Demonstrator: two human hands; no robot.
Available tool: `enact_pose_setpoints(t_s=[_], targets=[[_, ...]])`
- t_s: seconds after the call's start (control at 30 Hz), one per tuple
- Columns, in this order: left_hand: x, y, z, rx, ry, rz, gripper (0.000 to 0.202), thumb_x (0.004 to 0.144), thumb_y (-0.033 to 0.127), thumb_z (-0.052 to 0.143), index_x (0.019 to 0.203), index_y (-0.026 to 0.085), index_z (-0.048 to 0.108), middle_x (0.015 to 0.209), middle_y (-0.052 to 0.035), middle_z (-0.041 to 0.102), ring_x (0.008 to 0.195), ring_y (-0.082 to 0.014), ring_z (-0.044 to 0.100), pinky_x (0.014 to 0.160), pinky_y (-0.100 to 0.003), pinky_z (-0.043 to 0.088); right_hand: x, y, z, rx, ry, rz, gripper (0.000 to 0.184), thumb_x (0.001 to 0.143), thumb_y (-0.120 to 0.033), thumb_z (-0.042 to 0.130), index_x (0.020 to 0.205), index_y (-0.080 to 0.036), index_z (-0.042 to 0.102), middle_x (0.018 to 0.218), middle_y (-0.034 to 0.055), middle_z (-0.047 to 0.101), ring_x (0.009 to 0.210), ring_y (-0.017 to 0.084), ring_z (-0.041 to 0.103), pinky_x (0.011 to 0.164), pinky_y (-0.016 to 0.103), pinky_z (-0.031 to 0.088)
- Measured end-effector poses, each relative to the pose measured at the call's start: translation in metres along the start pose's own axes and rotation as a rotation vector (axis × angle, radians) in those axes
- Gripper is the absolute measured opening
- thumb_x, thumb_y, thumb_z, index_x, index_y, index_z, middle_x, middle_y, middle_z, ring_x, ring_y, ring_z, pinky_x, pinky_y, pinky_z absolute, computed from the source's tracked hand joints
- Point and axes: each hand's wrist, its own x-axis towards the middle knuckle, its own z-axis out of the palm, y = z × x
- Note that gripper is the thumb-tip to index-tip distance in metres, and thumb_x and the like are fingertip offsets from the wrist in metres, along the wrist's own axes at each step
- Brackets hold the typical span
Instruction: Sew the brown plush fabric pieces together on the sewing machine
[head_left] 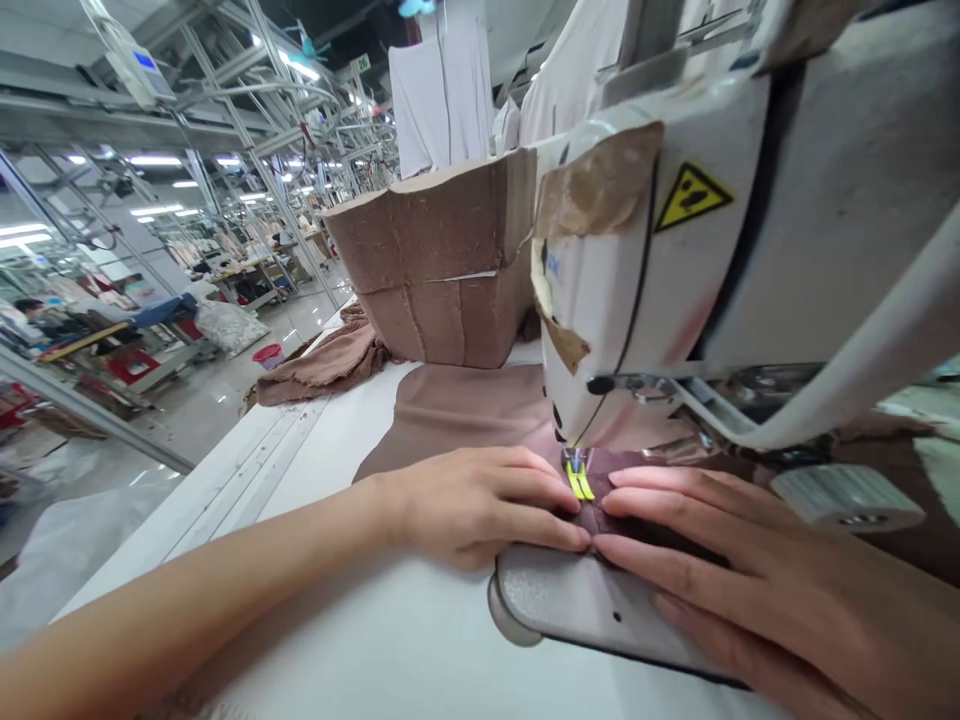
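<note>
Pressing a small piece of brown fabric (600,515) flat on the metal plate (570,605) of an industrial sewing machine (675,270), a person guides it under the yellow-marked presser foot (578,482). The left hand (469,500) lies palm down, fingers extended and together, tips on the cloth just left of the foot; the right hand (742,570) mirrors it from the other side, fingers flat and spread, gripping nothing. Doing this well appears to call for even pressure from both hands and fingertips kept clear of the needle, which the foot hides. More brown cloth (450,410) trails back across the white table (300,480), past a stack of cut brown panels (442,260) standing behind. Beyond lies a factory floor with metal racking (247,120).
</note>
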Motion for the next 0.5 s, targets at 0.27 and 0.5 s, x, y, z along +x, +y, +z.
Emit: enact_pose_setpoints(t_s=[0.27, 0.5], targets=[[-0.005, -0.027, -0.003, 0.017, -0.028, -0.107, 0.038, 0.09, 0.007, 0.037, 0.111, 0.007, 0.068, 0.115, -0.015, 0.071, 0.11, -0.0169, 0.063, 0.097, -0.029, 0.052, 0.026, 0.022, -0.015, -0.13, -0.12, -0.07, 0.037, 0.1, -0.042, 0.036, 0.129, -0.037, 0.059, 0.123, -0.0002, 0.064, 0.1, 0.024, 0.062, 0.08, 0.041, 0.054], [-0.005, -0.026, -0.002, -0.016, -0.079, -0.222, 0.037, 0.091, 0.009, 0.037, 0.112, 0.012, 0.067, 0.118, -0.0138, 0.07, 0.113, -0.019, 0.062, 0.095, -0.033, 0.053, 0.022, 0.022, -0.011, -0.074, -0.042, -0.005, 0.036, 0.101, -0.04, 0.034, 0.124, -0.041, 0.061, 0.125, -0.0019, 0.062, 0.109, 0.024, 0.061, 0.092, 0.043, 0.05]])
